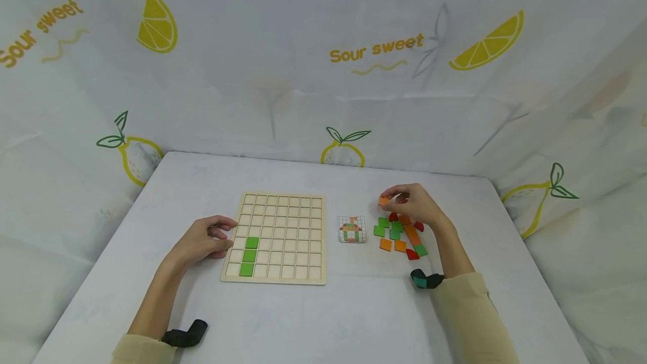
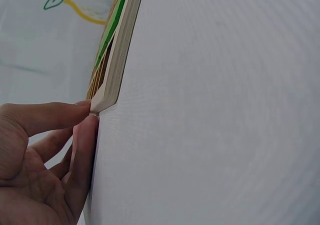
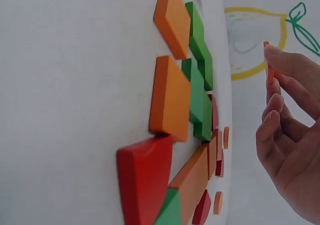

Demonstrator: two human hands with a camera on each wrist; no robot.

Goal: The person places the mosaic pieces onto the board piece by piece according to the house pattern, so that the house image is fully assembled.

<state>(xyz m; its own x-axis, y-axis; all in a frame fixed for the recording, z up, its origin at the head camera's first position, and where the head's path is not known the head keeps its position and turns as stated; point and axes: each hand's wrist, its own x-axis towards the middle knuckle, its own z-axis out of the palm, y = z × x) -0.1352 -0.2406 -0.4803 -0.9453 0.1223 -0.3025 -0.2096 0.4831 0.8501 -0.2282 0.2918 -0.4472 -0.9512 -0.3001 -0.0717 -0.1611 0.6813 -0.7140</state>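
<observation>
My right hand (image 1: 411, 202) pinches an orange square tile (image 1: 382, 201) between thumb and fingertips, raised above the table behind the loose tiles. In the right wrist view, that tile (image 3: 270, 72) is seen nearly edge-on. My left hand (image 1: 204, 239) rests at the left edge of a wooden grid board (image 1: 324, 240), thumb and fingertips touching its side. The left wrist view shows the thumb (image 2: 60, 116) against the board's edge (image 2: 112, 80). Three green square tiles (image 1: 249, 255) form a column in the board's second column from the left, at its near end.
A small printed pattern card (image 1: 352, 229) lies between board and tiles. Loose green tiles (image 1: 379, 231), orange tiles (image 1: 386, 245) and red curved pieces (image 1: 412, 254) are scattered right of it. White fabric with lemon prints (image 1: 343, 150) stands behind the white table.
</observation>
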